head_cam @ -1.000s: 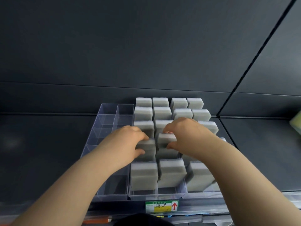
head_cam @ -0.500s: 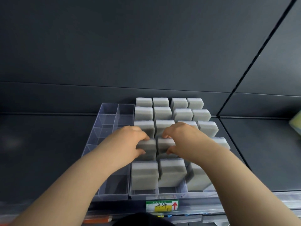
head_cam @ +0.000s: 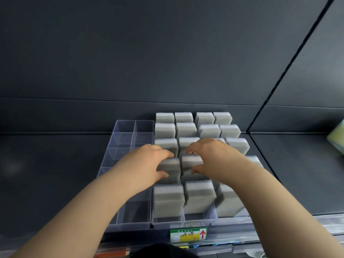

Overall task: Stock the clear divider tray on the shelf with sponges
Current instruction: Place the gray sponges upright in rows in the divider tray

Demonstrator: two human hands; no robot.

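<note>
On a dark grey shelf (head_cam: pixel 55 164), before a dark grey back panel (head_cam: pixel 167 53), a clear plastic divider tray (head_cam: pixel 126 125) split into small compartments. In its right-hand columns, grey rectangular foam sponges (head_cam: pixel 183 117) standing on end, one to a compartment, in rows from the back wall to the front edge: four across in each of the two rearmost rows, three visible in the front row, the rightmost front sponge (head_cam: pixel 229 202) tilted and blurred. In the two left columns, only clear walls with the shelf showing through. Stretched in from the near side, the left hand (head_cam: pixel 147 164), gripping the leftmost grey sponge (head_cam: pixel 170 170) of the second row from the front, fingers curled over its top edge, thumb pressed on its near face. Just beside it, the right hand (head_cam: pixel 214 157), pinching the neighbouring grey sponge (head_cam: pixel 191 162) of the same row, forefinger hooked at its top, thumb on its near face. Both held sponges upright, side by side, nearly touching — lower ends hidden behind the front row, so depth in their compartments impossible to tell. Across the columns further right, the right forearm (head_cam: pixel 260 189), hiding part of them. On the shelf's front edge below the tray, a green, white and yellow paper label (head_cam: pixel 188 234) with a red upward arrow. At the far right edge, a pale yellow-green block (head_cam: pixel 337 138), cut by the frame.
</note>
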